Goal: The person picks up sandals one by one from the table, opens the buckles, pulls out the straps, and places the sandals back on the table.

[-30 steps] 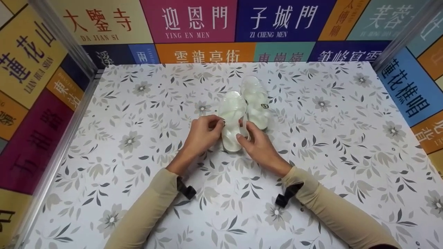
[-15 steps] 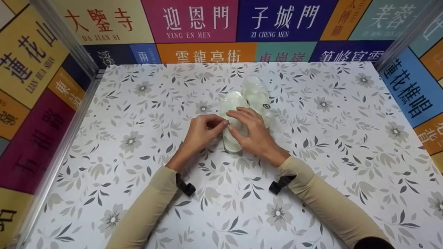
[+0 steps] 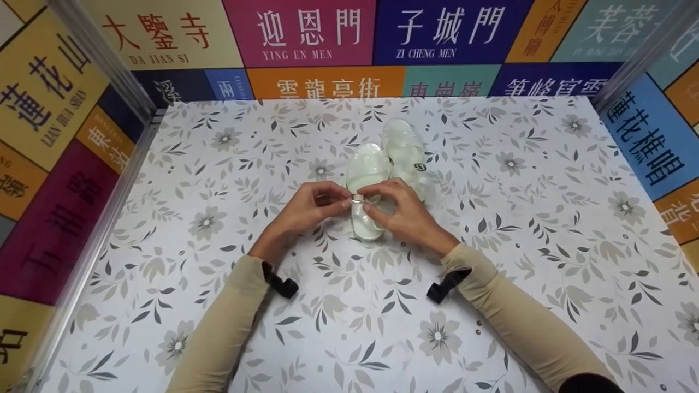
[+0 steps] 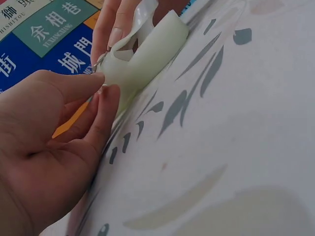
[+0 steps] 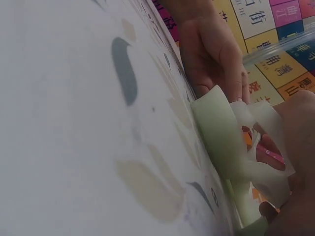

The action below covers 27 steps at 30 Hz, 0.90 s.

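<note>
Two pale green, glossy sandals lie on the table in the head view: the near sandal (image 3: 368, 166) and the far sandal (image 3: 401, 136) to its right, which bears a small dark emblem. My left hand (image 3: 311, 212) pinches at the buckle on the left side of the near sandal. From the other side, my right hand (image 3: 403, 217) pinches the strap (image 3: 357, 198) at this spot between thumb and forefinger. In the left wrist view the sandal's heel (image 4: 160, 54) shows beyond my fingertips. The right wrist view shows the looped ankle strap (image 5: 270, 182) standing above the thick sole (image 5: 219, 135).
White cloth with grey leaves and flowers covers the table (image 3: 218, 305). Panels with coloured lettering (image 3: 311, 33) stand along the back and both sides. A black wrist mount (image 3: 450, 284) sits on the right sleeve, another black mount (image 3: 281, 284) on the left.
My right hand has moved left across the near sandal to meet my left hand at the buckle, bringing the strap over. My left hand has stayed at the buckle side. The sandals barely shift.
</note>
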### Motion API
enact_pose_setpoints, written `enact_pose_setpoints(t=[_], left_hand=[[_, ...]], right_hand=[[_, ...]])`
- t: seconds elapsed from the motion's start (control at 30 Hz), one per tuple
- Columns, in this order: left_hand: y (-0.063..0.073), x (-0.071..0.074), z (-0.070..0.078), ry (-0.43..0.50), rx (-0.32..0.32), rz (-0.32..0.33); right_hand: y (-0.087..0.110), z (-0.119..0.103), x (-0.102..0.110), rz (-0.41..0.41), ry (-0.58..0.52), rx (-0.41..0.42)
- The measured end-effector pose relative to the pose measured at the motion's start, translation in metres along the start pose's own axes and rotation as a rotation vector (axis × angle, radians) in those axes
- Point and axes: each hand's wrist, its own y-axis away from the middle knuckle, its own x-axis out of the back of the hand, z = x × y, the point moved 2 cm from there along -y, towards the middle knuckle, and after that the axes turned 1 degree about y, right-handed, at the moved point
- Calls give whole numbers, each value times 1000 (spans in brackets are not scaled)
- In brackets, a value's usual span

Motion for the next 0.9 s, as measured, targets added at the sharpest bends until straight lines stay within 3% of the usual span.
enact_pose_setpoints(t=[0.27,0.6,0.77,0.9], left_hand=[[-1,1,-4,15,-66,45],[-1,-3,-5,-11,-135,70],[-2,-5,-4,7,-141,74],[-3,-7,-4,53,-99,64]], right_hand=[[-1,1,-5,92,-77,-57],[-1,0,-4,92,-67,-57],[0,0,-4,93,-53,-67],[0,1,-4,101,-53,-70]])
